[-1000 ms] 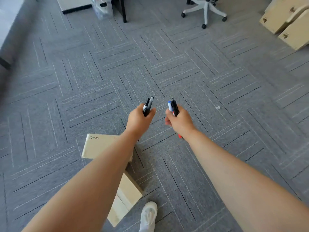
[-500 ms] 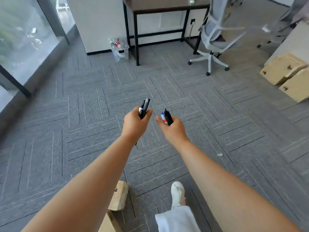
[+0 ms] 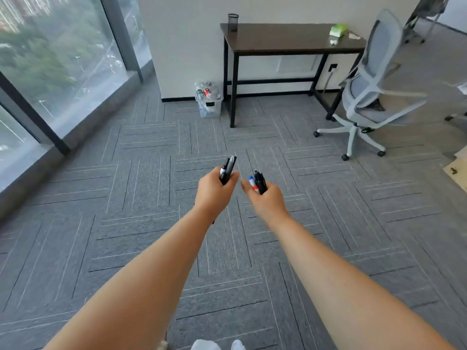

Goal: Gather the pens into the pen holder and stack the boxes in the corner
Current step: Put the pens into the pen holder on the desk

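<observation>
The pens are split into two small bunches, one in each fist, and both bunches point up and away from the body. The left-hand pens (image 3: 228,169) are dark with a white-banded one among them; the left hand (image 3: 214,192) is closed tight around their lower barrels, so only the upper ends stick out. The right-hand pens (image 3: 257,181) include a blue-capped one and some red low in the bundle, and the right hand (image 3: 265,200) is likewise clenched around them. Carrying them upright in closed fists likely keeps loose pens from slipping while the person walks, and leaves the tips ready to drop straight down into a cup.

The two hands are held just apart, out in front, over bare grey carpet (image 3: 141,223). Far ahead, well apart from the hands, the dark mesh pen holder (image 3: 233,22) stands on the far left corner of the table (image 3: 290,37), so the delivery is not yet made. A clear waste bin (image 3: 209,101) sits beside the table's left leg, and an office chair (image 3: 371,92) stands to the right. A wooden box (image 3: 457,170) shows at the right edge; the stacking appears not yet done.
</observation>
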Tool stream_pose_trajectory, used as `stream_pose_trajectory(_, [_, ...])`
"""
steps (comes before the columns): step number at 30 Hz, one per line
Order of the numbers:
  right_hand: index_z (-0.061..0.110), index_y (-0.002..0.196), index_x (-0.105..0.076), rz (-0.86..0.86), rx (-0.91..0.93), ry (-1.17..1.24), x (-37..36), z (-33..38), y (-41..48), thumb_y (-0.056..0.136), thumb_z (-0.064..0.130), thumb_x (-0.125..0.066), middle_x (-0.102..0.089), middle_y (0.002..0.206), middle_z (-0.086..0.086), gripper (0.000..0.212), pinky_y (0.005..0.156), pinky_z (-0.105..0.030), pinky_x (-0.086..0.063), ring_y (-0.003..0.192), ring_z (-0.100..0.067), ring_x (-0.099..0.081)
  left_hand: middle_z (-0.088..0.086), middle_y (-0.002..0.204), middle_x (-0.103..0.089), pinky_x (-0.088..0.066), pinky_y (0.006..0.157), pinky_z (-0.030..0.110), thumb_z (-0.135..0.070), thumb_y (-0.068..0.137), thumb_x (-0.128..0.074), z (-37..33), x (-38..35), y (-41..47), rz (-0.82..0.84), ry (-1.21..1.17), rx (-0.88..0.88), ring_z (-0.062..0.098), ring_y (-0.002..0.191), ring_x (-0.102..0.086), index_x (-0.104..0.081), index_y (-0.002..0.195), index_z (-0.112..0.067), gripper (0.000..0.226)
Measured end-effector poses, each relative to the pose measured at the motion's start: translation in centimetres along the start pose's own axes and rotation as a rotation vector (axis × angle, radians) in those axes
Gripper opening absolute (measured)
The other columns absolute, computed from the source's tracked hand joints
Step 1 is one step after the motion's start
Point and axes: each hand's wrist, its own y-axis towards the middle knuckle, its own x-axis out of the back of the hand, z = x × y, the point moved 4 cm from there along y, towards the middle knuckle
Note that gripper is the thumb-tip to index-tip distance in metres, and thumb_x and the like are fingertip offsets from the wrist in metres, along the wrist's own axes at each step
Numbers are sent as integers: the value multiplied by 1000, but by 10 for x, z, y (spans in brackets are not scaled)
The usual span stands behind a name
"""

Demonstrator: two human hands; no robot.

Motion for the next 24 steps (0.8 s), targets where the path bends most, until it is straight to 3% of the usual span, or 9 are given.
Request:
stream_pose_trajectory(5, [21,50,-34,1,23,63,-4,19,65,87,31,-61,-35,41,11,47,40,-18,-26,35,-3,-30,-4,55,-39,-29,46,23,-31,92,-53,-10,3,60,-39,-9,-24,11,48,-33,-36,60,-21,38])
stream_pose_trajectory(10, [20,54,-35,-24,56,78,-18,34,147,87,32,-61,-37,51,4,44,49,-25,-29,45,-11,-34,-4,55,-37,-26,46,22,-28,92,-53,-15,14,142,-119,-16,-38,9,48,-32,-34,59,-20,39])
stream_pose_trajectory(18, [21,53,-32,-29,38,88,-68,82,325,87,34,-60,-35,50,2,45,47,-24,-26,43,-12,-30,-4,56,-38,-28,46,21,-26,93,-51,-27,55,334,-94,12,-102,10,49,-33,-34,59,-19,39])
stream_pose_trajectory(21, [21,53,-33,-45,40,119,-88,108,386,87,31,-60,-35,49,2,45,47,-25,-27,40,-11,-30,-4,55,-38,-30,40,13,-25,94,-51,-34,70,398,-83,18,-123,10,48,-33,-35,60,-20,38])
stream_pose_trajectory(24, [20,52,-33,-57,48,129,-103,129,439,88,29,-59,-36,49,1,45,45,-23,-27,39,-10,-30,-4,55,-38,-29,44,19,-26,93,-51,-39,81,453,-80,19,-105,10,47,-33,-34,60,-19,37])
